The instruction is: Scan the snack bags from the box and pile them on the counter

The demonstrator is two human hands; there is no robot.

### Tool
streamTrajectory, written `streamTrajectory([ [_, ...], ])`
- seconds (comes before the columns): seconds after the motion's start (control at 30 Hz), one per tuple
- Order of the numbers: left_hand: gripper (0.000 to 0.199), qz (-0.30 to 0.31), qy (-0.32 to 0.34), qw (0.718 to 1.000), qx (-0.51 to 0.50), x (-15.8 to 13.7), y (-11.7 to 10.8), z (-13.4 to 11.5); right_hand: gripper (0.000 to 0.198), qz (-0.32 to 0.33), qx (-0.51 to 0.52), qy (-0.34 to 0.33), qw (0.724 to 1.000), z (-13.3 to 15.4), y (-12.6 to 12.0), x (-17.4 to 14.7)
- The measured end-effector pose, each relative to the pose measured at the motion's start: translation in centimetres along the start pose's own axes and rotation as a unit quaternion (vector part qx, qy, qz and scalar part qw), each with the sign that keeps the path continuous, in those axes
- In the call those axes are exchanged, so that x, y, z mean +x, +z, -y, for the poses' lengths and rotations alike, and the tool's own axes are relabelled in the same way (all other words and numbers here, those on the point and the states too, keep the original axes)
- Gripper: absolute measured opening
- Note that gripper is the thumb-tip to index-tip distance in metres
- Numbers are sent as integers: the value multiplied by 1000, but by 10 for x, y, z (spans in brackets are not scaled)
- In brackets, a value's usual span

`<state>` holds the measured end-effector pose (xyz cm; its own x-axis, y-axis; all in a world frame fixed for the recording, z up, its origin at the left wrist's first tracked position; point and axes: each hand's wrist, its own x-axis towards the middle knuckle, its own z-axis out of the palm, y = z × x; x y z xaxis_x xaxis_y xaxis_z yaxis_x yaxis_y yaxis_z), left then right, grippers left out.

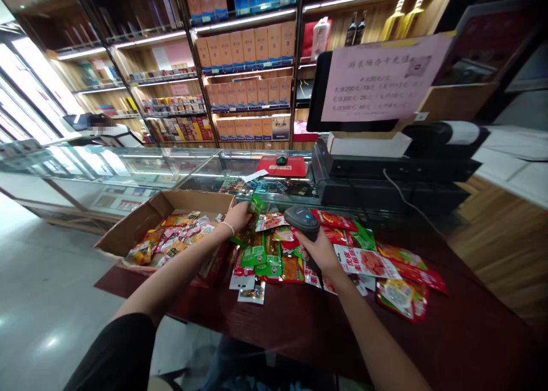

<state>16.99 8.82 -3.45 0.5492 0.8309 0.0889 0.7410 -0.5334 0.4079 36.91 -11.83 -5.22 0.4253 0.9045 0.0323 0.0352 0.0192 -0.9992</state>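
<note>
The green packet (256, 203) is at the far-left edge of the loose packets (293, 268), just beside the open carton (188, 198); the left hand (238, 215) has its grip pinched on it. The glossy film suggests a light, soft, somewhat slippery item; a sealed edge likely offers the surest hold. The right hand (322, 250) has its grip wrapped around the scanner (303, 218), judged rigid and best taken by its handle. The dark counter (454, 334) carries packets and carton; beyond lies a red mat (295, 166) with a mouse (281, 160).
</note>
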Motion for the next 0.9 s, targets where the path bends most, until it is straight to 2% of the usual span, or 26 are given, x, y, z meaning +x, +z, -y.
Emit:
streamTrajectory([
  [0.07,40,67,5,997,-41,2,11,-5,43,-3,4,14,1000,1,-3,-2],
  [0.17,48,159,-25,975,-154,2,24,-10,46,11,31,44,999,6,-4,-4],
  [0.27,43,189,-27,962,-197,0,23,-12,44,49,51,49,996,12,-2,-4],
  [0.33,39,148,6,970,-192,-2,12,-9,41,73,47,41,995,14,0,-3],
  [0.43,39,58,53,979,-187,-11,-17,4,39,97,40,34,994,17,7,0],
  [0.5,40,10,50,980,-193,-21,-39,21,38,112,42,31,992,20,15,5],
  [0.67,42,-79,-46,962,-256,-54,-79,90,35,202,28,5,979,40,58,22],
  [0.8,39,-153,-130,941,-272,-76,-98,154,37,240,10,-12,971,54,111,39],
  [0.9,37,-184,-167,939,-240,-87,-107,196,39,271,14,-18,962,55,152,52],
])
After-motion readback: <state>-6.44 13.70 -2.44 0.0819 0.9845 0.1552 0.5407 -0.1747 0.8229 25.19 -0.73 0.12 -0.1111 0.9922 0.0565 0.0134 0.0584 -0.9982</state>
